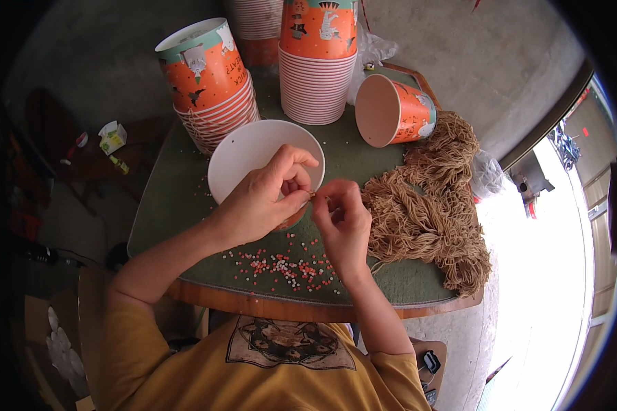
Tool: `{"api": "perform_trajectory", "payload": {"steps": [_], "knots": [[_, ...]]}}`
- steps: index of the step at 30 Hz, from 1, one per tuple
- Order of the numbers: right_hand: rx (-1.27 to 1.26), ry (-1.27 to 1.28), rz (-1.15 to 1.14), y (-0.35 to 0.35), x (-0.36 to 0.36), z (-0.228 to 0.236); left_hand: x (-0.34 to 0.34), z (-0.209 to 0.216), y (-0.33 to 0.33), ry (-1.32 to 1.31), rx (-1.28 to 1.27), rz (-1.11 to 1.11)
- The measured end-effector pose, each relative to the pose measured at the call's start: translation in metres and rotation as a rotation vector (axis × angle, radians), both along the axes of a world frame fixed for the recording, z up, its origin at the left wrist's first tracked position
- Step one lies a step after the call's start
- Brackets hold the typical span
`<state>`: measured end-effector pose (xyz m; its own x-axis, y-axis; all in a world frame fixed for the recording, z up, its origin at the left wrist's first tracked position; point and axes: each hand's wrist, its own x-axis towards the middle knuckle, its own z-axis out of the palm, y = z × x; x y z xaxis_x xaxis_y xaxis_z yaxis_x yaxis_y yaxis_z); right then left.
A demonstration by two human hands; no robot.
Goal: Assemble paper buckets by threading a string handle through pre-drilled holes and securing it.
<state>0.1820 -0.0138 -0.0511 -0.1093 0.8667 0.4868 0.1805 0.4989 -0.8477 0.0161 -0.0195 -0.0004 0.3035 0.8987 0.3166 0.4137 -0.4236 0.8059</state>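
Observation:
In front of me, my left hand [260,198] and my right hand [343,222] meet fingertip to fingertip, both closed in a pinch. Between them shows a small tan bit of cord [313,195], mostly hidden by the fingers. Just behind and below the left hand a white-lined paper bucket [243,154] stands with its mouth toward me. On the table nearer to me lie many small orange and white beads [288,267], scattered loosely. Right of my right hand, a big heap of tan cords [418,219] spreads over the table.
Nested orange buckets stand in a left stack [209,85] and a taller middle stack [317,85]. Another orange bucket [380,109] lies on its side behind the cords. The green tabletop [161,205] has a wooden front edge. Clear plastic bags [487,175] sit by the right edge.

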Motion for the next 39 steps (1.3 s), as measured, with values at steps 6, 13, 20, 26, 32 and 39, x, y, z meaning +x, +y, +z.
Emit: {"api": "perform_trajectory", "payload": {"steps": [6,13,20,26,32,39], "knots": [[-0.056,0.060,0.065,0.001,0.001,-0.006,0.001,-0.002,0.002,0.018,0.026,-0.006],[-0.052,-0.007,0.072,0.003,0.004,-0.003,0.005,-0.008,0.000,0.109,0.250,-0.014],[-0.360,0.320,0.216,-0.004,0.007,-0.005,0.000,0.000,-0.002,0.204,0.015,0.027],[-0.388,0.232,0.189,-0.008,0.005,-0.018,-0.001,-0.005,-0.001,0.336,0.332,0.064],[-0.481,0.315,0.365,-0.016,-0.006,-0.015,0.003,-0.007,-0.002,0.432,0.531,0.104],[-0.669,0.341,0.384,-0.045,0.001,-0.011,-0.004,-0.016,-0.040,0.346,0.763,0.199]]}}
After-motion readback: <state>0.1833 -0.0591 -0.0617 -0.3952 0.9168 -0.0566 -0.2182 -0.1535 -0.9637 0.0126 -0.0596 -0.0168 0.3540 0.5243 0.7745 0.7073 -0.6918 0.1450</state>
